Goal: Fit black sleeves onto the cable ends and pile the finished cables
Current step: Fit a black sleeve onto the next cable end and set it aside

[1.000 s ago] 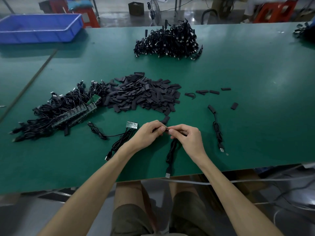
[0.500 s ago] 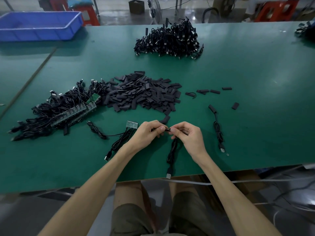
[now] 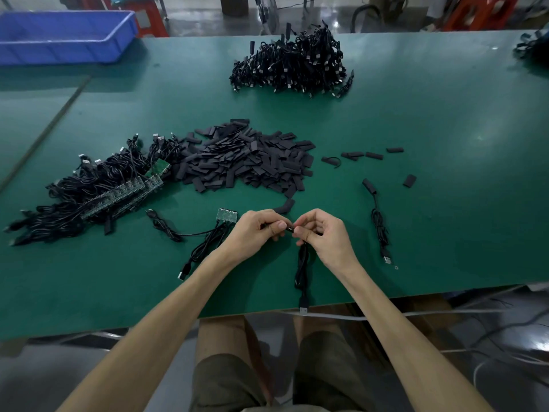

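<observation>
Wide green tabletop (image 3: 416, 129) is carrying a heap of finished black cables (image 3: 292, 62) at the far side, flat black sleeves (image 3: 249, 162) mid-table. Near the front edge, left hand (image 3: 252, 233) and right hand (image 3: 325, 233) are both pinching the end of a thin black cable (image 3: 302, 269).

- Left hand (image 3: 255, 233) knuckles up, fingers curled; thumb and forefinger pinch a black sleeve (image 3: 287, 228); forearm reaches in from lower left
- Right hand (image 3: 323, 236) just beside it, thumbs nearly meeting; curled fingers pinch the cable (image 3: 302, 263); forearm enters from lower right
</observation>
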